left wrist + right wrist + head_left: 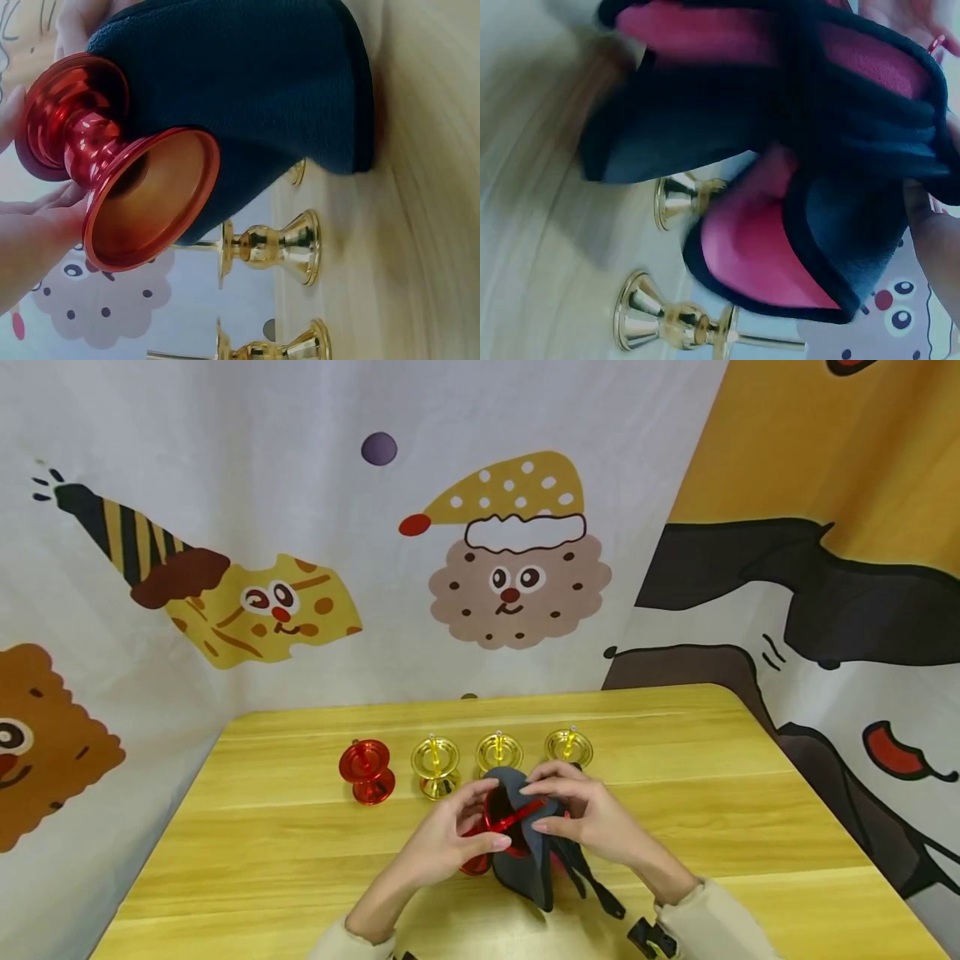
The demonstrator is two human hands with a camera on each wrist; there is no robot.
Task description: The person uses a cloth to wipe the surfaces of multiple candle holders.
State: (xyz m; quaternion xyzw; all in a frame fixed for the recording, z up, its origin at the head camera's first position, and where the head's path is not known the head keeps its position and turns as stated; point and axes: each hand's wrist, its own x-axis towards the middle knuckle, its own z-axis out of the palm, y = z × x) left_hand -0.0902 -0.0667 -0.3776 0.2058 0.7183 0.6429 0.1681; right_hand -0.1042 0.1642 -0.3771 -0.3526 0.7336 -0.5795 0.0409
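In the head view my left hand (450, 845) grips a red metal candlestick (94, 146), tilted above the table with its hollow base toward the left wrist camera. A red spike (519, 815) rises from its dish. My right hand (588, 814) pinches a dark grey cloth (855, 217) with black edging and a pink inner face. The cloth wraps against the candlestick's dish side and hangs down in folds. Black straps (596, 881) dangle from it under my right hand. Part of the dish is hidden by the cloth.
Behind my hands stand another red candlestick (365, 766) and three gold ones, a left (437, 764), a middle (498, 752) and a right (568, 747). They form a row on the wooden table (262, 860). A printed curtain (300, 485) hangs behind its far edge.
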